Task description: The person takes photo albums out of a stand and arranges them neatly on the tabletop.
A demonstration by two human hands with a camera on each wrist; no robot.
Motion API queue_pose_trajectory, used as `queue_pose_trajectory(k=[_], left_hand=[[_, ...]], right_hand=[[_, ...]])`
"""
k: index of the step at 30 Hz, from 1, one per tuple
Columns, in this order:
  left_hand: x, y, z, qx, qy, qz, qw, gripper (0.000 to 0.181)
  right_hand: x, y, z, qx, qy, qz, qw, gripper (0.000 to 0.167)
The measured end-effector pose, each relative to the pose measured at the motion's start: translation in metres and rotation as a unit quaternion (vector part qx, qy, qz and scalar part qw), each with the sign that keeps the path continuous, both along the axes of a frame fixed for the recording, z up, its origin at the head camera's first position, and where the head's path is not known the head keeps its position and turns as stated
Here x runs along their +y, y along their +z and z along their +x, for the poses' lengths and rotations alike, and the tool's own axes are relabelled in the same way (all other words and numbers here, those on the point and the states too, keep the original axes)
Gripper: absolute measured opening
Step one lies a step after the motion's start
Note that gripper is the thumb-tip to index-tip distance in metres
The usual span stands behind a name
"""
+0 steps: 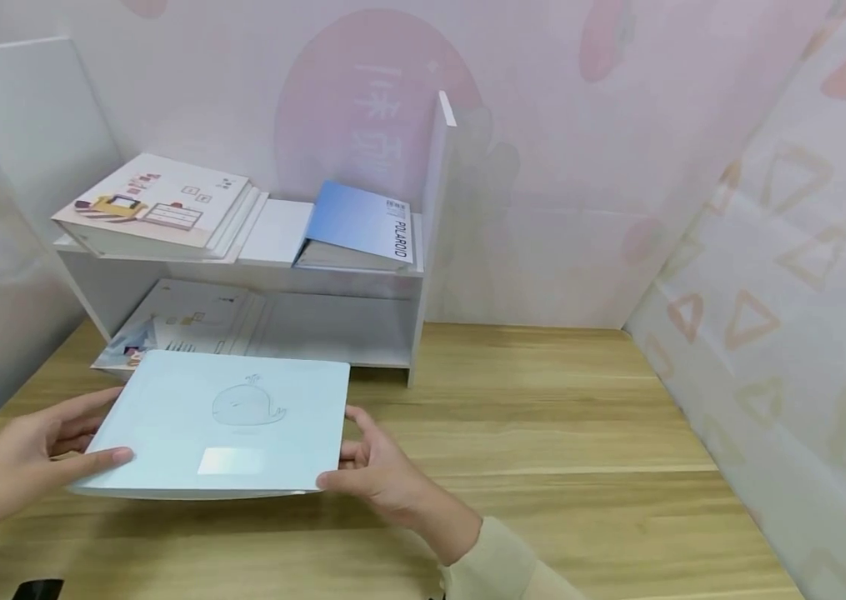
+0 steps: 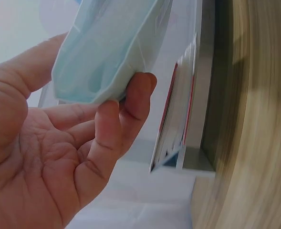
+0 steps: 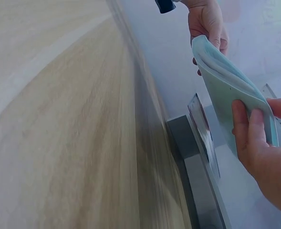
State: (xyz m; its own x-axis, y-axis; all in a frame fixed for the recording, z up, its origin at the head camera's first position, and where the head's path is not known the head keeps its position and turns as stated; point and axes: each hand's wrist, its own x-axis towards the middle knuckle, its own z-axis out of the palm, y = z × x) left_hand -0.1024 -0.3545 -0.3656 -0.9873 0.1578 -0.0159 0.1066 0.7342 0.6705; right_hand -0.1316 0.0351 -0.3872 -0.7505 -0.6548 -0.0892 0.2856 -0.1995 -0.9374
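A pale blue folder (image 1: 272,454) with a line-drawn whale on its cover is held up above the table, in front of the shelf. My left hand (image 1: 32,462) grips its left edge, thumb on top and fingers beneath. At the opposite edge my right hand (image 1: 385,471) pinches it between thumb and fingers. The left wrist view shows the end of the folder (image 2: 99,62) pinched by the left hand (image 2: 49,152). From the right wrist view the folder (image 3: 226,95) appears slightly bulged open along one side, with the right hand (image 3: 264,152) on it.
A white two-tier shelf (image 1: 340,329) stands at the back left of the wooden table (image 1: 543,467). Its upper tier bears a stack of illustrated white binders (image 1: 167,200) and a blue POLAROID binder (image 1: 355,221). Thin books (image 1: 193,321) lie on the lower tier. Patterned cloth (image 1: 783,292) walls the right side.
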Motion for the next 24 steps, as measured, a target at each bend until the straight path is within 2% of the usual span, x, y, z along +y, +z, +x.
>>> queue_pose_trajectory(k=[3,7,10,15,19,21,24], left_hand=[[-0.009,-0.005,0.002,0.012,0.015,-0.012,0.9997,0.081],[-0.025,-0.015,0.005,0.061,0.031,0.0,0.9977,0.083],[-0.036,-0.021,0.008,0.096,0.053,0.002,0.9939,0.088],[-0.057,-0.032,0.006,0.108,0.079,0.005,0.991,0.095],[-0.076,-0.045,0.002,0.118,0.086,-0.023,0.989,0.102],[-0.081,-0.048,0.001,0.123,0.083,-0.033,0.9884,0.104],[-0.084,-0.047,0.002,0.123,0.083,-0.053,0.9876,0.105]], right_hand=[[-0.006,0.0,0.002,-0.004,0.004,-0.001,1.0,0.079],[-0.018,0.0,0.004,-0.004,0.012,-0.006,0.9999,0.076],[-0.029,0.002,0.007,-0.005,0.009,-0.009,0.9999,0.075],[-0.045,0.005,0.009,0.002,0.002,-0.006,1.0,0.075],[-0.054,0.006,0.01,0.002,0.001,-0.006,1.0,0.075],[-0.059,0.006,0.01,0.001,0.001,-0.001,1.0,0.075],[-0.066,0.005,0.011,-0.002,0.003,0.005,1.0,0.077]])
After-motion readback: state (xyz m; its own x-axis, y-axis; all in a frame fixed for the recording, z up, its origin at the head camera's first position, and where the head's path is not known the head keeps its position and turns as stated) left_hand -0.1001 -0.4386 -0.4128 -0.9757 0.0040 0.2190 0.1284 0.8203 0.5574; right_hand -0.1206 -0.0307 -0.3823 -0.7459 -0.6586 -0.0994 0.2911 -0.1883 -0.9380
